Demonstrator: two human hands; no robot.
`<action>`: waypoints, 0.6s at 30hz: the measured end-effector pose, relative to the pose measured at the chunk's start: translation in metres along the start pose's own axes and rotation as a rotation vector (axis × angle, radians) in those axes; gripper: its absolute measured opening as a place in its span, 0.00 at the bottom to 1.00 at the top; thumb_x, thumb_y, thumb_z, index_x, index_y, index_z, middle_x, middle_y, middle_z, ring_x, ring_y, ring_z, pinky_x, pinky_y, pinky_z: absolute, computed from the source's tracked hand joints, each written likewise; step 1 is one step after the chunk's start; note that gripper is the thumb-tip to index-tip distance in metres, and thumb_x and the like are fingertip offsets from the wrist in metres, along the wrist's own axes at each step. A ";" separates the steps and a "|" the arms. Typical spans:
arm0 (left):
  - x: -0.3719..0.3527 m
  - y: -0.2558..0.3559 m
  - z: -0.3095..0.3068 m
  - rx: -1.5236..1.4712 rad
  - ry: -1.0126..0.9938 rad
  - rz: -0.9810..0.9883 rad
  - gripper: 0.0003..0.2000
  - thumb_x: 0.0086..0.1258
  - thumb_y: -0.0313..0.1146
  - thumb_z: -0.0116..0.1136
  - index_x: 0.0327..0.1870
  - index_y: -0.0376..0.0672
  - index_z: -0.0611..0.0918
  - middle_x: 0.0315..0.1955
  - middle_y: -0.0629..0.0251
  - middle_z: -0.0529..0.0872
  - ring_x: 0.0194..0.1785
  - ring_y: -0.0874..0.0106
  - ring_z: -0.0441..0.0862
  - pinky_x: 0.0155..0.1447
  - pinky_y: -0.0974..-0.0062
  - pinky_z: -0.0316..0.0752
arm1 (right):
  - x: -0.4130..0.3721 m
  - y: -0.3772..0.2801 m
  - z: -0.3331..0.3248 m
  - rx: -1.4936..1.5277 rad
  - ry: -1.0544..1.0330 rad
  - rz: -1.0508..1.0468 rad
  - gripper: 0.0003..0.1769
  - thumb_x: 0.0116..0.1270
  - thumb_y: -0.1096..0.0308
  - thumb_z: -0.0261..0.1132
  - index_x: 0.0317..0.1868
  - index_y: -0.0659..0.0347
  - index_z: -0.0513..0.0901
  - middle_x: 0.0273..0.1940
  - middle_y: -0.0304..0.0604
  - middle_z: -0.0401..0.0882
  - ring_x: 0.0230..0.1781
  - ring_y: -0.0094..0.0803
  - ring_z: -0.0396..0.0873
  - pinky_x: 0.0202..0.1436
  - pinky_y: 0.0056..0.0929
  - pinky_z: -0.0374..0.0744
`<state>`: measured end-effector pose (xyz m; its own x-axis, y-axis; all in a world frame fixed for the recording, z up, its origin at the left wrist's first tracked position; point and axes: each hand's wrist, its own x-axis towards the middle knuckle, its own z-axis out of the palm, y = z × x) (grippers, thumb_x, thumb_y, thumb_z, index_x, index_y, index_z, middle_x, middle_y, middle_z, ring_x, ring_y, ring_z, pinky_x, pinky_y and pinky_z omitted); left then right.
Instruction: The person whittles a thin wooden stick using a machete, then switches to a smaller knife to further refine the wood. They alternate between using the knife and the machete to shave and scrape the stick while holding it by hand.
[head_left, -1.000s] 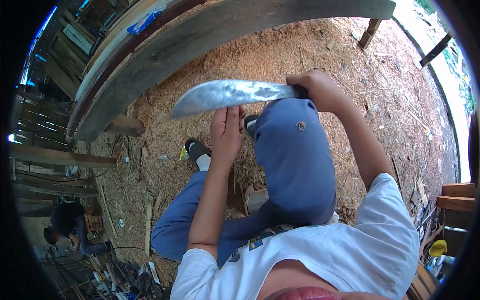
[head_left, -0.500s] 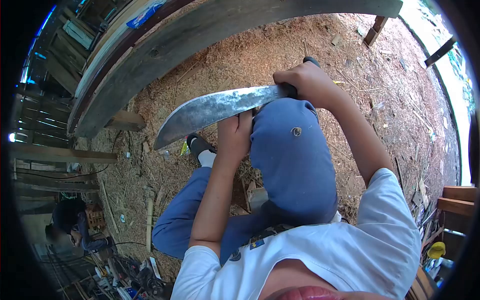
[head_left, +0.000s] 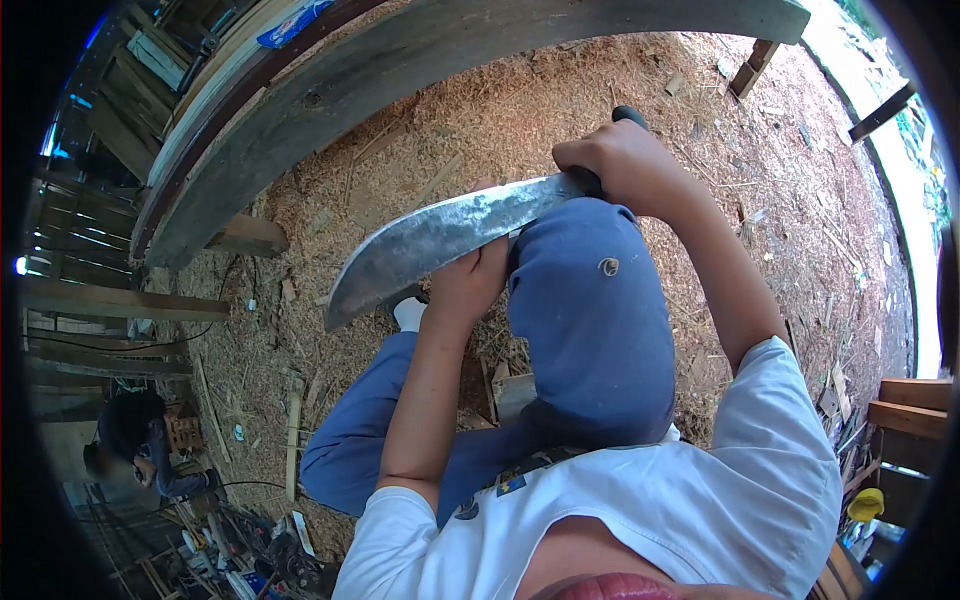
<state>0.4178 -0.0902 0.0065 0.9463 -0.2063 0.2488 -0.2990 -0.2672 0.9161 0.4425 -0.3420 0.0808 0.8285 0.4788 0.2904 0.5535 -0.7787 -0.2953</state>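
A broad, curved machete point(head_left: 440, 236) lies across the front of my raised knee point(head_left: 590, 290), its blade pointing left and its surface grey and blotchy. My right hand point(head_left: 625, 165) is wrapped round its black handle point(head_left: 629, 117), just beyond the knee. Against the underside of the blade, left of the knee, is my left hand point(head_left: 468, 285). Its thumb side shows below the blade and a bit of finger pokes out past the upper edge. The blade covers the rest of those fingers, so what they grip is hidden.
A long wooden plank bench point(head_left: 400, 80) curves across the top, with a blue packet point(head_left: 293, 25) on it. Wood shavings point(head_left: 520, 110) cover the ground. Another person point(head_left: 140, 440) sits at the far left near piled tools point(head_left: 240, 550). Timber point(head_left: 910, 405) stands at right.
The machete has shifted slightly right with my right hand, its tip dropping lower. My left hand has moved a little lower, and a bit of finger now shows above the blade.
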 end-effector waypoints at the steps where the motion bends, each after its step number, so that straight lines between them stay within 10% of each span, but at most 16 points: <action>1: -0.002 0.000 -0.001 -0.039 -0.002 -0.030 0.13 0.80 0.31 0.54 0.58 0.35 0.83 0.44 0.56 0.88 0.48 0.63 0.85 0.55 0.66 0.77 | -0.002 0.001 -0.001 -0.005 0.012 0.002 0.07 0.52 0.73 0.68 0.30 0.58 0.78 0.23 0.47 0.81 0.29 0.48 0.84 0.38 0.44 0.76; 10: -0.015 -0.026 -0.020 -0.141 0.042 0.026 0.07 0.78 0.25 0.55 0.49 0.34 0.82 0.29 0.64 0.83 0.34 0.73 0.78 0.39 0.70 0.74 | -0.007 0.010 -0.001 -0.185 0.006 0.014 0.04 0.58 0.69 0.66 0.31 0.56 0.77 0.24 0.40 0.81 0.29 0.42 0.85 0.38 0.43 0.77; 16: -0.057 -0.009 -0.104 -0.867 -0.109 -0.113 0.08 0.86 0.34 0.47 0.46 0.39 0.74 0.22 0.73 0.67 0.26 0.84 0.63 0.28 0.84 0.58 | -0.074 0.029 0.031 0.352 0.114 0.461 0.10 0.60 0.74 0.67 0.43 0.62 0.88 0.29 0.50 0.86 0.29 0.42 0.85 0.39 0.36 0.79; 18: -0.043 0.002 -0.088 -0.646 0.014 -0.250 0.09 0.87 0.35 0.45 0.44 0.41 0.73 0.24 0.75 0.65 0.26 0.86 0.59 0.28 0.85 0.55 | -0.077 0.033 0.052 0.440 0.255 0.531 0.13 0.59 0.76 0.68 0.46 0.62 0.88 0.28 0.48 0.85 0.28 0.38 0.84 0.38 0.35 0.77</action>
<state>0.3873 0.0011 0.0252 0.9802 -0.1982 0.0062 0.0566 0.3100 0.9490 0.4013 -0.3840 0.0014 0.9788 -0.0680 0.1933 0.1105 -0.6190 -0.7776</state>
